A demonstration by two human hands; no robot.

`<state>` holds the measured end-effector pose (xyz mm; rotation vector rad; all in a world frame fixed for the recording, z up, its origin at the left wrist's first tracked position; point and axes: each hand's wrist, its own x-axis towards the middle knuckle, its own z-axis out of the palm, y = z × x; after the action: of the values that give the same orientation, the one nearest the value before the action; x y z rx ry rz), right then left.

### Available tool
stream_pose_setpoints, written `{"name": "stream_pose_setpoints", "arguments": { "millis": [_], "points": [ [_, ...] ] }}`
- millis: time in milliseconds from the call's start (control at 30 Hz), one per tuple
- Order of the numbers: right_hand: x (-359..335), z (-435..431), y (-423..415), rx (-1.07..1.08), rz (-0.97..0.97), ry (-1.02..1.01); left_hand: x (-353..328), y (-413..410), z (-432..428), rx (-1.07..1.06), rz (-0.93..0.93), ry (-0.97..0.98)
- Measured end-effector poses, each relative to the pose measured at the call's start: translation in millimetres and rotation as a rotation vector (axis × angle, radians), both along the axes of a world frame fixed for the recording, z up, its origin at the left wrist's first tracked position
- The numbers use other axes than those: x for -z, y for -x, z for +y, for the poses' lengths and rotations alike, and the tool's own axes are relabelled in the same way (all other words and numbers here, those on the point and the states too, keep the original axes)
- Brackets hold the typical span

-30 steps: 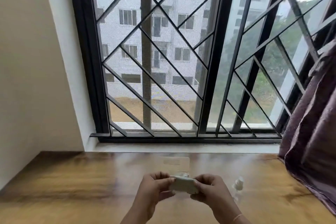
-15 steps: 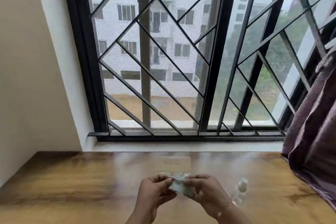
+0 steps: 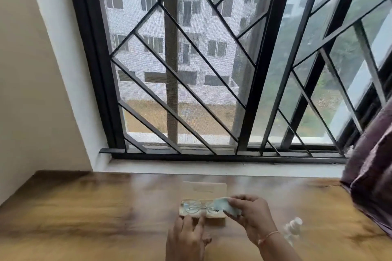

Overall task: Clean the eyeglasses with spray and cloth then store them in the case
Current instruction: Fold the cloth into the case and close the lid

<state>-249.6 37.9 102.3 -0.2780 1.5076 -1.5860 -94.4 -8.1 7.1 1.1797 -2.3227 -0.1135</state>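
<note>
An open beige case (image 3: 204,187) stands on the wooden table (image 3: 84,214), its lid up at the back. Thin-framed eyeglasses (image 3: 196,206) lie folded in its tray. My right hand (image 3: 252,216) pinches a pale blue cloth (image 3: 226,207) over the right end of the glasses. With fingers stretched out, my left hand (image 3: 187,237) reaches to the case's front edge. A small clear spray bottle (image 3: 293,228) stands to the right of my right wrist.
A barred window with a white sill (image 3: 212,167) runs along the table's back edge. A purple curtain (image 3: 373,176) hangs over the table's right end. A wall closes off the left side.
The cloth was held between both hands in front of the case. Now only my right hand holds it, over the glasses, while my left hand has dropped to the case's front edge.
</note>
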Motion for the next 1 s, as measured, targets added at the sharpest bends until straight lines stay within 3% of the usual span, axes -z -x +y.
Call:
{"name": "stream_pose_setpoints", "arguments": {
  "millis": [167,433,1000],
  "points": [
    [10,-7,6,0.010,-0.001,0.000,19,3,-8,-0.024,-0.048,0.092],
    [19,-29,1,-0.003,0.018,-0.002,28,-2,-17,-0.133,0.072,0.175],
    [40,-72,-21,-0.129,0.002,-0.027,44,3,-19,-0.145,0.132,0.333]
  ]
}}
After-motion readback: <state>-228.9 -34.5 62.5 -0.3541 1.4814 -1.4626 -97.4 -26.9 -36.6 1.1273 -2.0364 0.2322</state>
